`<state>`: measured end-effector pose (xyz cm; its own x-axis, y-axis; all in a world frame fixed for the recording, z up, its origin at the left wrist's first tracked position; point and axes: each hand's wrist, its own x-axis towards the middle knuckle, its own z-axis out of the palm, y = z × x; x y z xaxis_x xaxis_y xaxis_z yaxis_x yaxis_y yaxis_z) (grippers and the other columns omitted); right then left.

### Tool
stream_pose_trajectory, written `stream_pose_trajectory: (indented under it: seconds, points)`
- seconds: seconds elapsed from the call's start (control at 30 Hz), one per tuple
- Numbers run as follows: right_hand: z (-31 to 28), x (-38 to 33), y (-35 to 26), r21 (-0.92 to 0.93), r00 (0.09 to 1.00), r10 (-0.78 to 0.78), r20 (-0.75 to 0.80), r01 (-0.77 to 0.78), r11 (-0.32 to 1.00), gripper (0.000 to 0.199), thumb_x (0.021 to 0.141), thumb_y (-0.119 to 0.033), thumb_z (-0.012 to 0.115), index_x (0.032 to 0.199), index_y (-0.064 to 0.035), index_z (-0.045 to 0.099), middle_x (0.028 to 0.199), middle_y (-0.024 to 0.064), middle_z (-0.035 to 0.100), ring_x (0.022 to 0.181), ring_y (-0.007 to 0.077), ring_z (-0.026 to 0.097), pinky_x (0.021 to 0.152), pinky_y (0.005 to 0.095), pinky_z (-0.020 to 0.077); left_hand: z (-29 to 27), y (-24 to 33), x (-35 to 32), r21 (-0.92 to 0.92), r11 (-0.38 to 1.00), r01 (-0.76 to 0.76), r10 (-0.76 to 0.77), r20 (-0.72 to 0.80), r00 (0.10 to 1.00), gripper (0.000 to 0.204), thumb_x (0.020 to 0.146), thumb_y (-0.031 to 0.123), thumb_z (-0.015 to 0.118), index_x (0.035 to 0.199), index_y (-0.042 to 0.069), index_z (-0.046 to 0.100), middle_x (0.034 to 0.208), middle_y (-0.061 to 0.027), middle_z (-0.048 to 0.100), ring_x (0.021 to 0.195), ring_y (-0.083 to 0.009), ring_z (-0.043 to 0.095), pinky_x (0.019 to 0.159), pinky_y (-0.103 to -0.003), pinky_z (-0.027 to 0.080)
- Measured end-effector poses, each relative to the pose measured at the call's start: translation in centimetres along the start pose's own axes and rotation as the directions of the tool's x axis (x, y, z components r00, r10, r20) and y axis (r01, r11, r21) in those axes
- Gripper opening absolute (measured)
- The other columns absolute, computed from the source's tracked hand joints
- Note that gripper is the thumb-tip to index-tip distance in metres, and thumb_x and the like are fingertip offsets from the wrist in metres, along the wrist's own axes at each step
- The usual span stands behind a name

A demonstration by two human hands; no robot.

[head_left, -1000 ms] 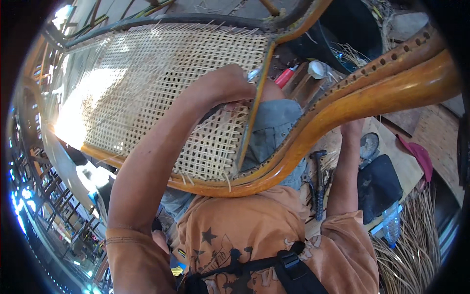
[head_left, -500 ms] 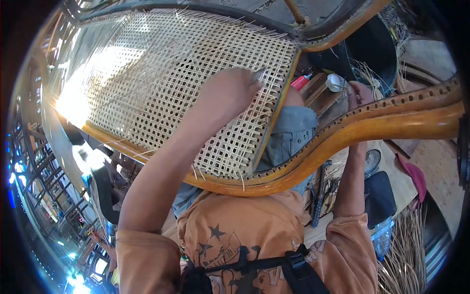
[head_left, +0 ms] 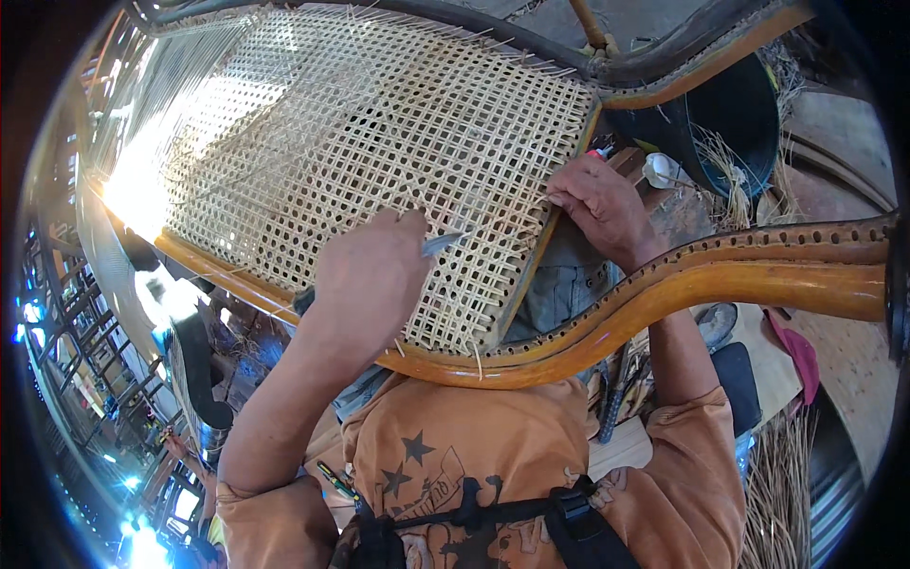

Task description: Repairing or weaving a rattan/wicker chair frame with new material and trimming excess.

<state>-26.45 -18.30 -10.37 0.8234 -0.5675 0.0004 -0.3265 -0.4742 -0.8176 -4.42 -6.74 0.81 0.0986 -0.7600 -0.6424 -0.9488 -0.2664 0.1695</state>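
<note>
On the far left of the frame the sun is so bright that the weave is hard to see there. The cane seat panel [head_left: 379,161] fills the upper middle of the frame, and most of it looks done: the little square holes run in neat rows almost from edge to edge. Loose strand ends stick out along its top edge and a few along its bottom edge, so I think the tidying and tying off is still left. The left hand [head_left: 370,284] rests on the weave near the middle, with its fingers curled tight around a small metal tool [head_left: 443,244] whose tip pokes out to the right. The wooden chair frame [head_left: 664,294] curves under the panel and runs off to the right, with a row of small holes along it. The right hand [head_left: 602,209] sits at the right edge of the panel, and its fingers are pinched together on a thin cane strand [head_left: 517,211], so the work seems to be in this last right-hand part. A black tub [head_left: 749,114] stands in the upper right.
</note>
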Motion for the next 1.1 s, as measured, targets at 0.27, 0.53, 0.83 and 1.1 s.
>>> stream_pose_trajectory:
  seconds: [0.27, 0.53, 0.83, 1.1]
  points:
    - [-0.4, 0.6, -0.1, 0.068, 0.998, 0.025, 0.054, -0.028, 0.997, 0.01, 0.083, -0.011, 0.057, 0.092, -0.0067, 0.059, 0.086, 0.0104, 0.057, 0.085, 0.0283, 0.057, 0.074, 0.036, 0.0476, 1.0, -0.6, -0.4, 0.062, 0.998, -0.016, 0.015, 0.011, 1.0, 0.015, 0.082, 0.015, 0.053, 0.09, 0.002, 0.055, 0.085, -0.0146, 0.06, 0.08, -0.0313, 0.062, 0.068, -0.042, 0.049]
    - [0.1, -0.2, -0.1, -0.06, 0.999, -0.031, -0.033, 0.029, 0.998, 0.01, 0.082, -0.01, 0.058, 0.091, -0.0077, 0.059, 0.088, 0.0095, 0.058, 0.087, 0.0276, 0.057, 0.074, 0.0371, 0.0482, 0.2, -1.4, 0.8, -0.099, 0.995, 0.029, -0.018, 0.105, 0.994, 0.027, 0.084, 0.025, 0.053, 0.086, -0.001, 0.054, 0.07, -0.0178, 0.061, 0.067, -0.0357, 0.061, 0.063, -0.046, 0.049]
    - [-0.8, 0.9, 0.2, 0.041, 0.996, -0.004, 0.085, 0.001, 0.999, 0.008, 0.078, -0.011, 0.062, 0.085, -0.0077, 0.061, 0.086, 0.0064, 0.059, 0.085, 0.026, 0.058, 0.071, 0.0354, 0.0484, 0.9, -2.4, 1.0, -0.23, 0.973, 0.001, 0.026, 0.118, 0.993, 0.036, 0.087, 0.036, 0.053, 0.072, 0.003, 0.059, 0.055, -0.0159, 0.054, 0.056, -0.0354, 0.057, 0.055, -0.043, 0.044]
    - [-2.3, 2.4, 0.7, 0.143, 0.95, 0.068, 0.305, -0.117, 0.983, 0.009, 0.077, -0.009, 0.066, 0.087, -0.008, 0.066, 0.087, 0.0069, 0.062, 0.084, 0.0243, 0.061, 0.071, 0.0331, 0.0494, 0.1, -3.4, 2.1, -0.23, 0.973, -0.002, 0.069, 0.285, 0.956, 0.027, 0.084, 0.029, 0.052, 0.077, 0.007, 0.065, 0.066, -0.0179, 0.061, 0.065, -0.0368, 0.061, 0.061, -0.045, 0.049]
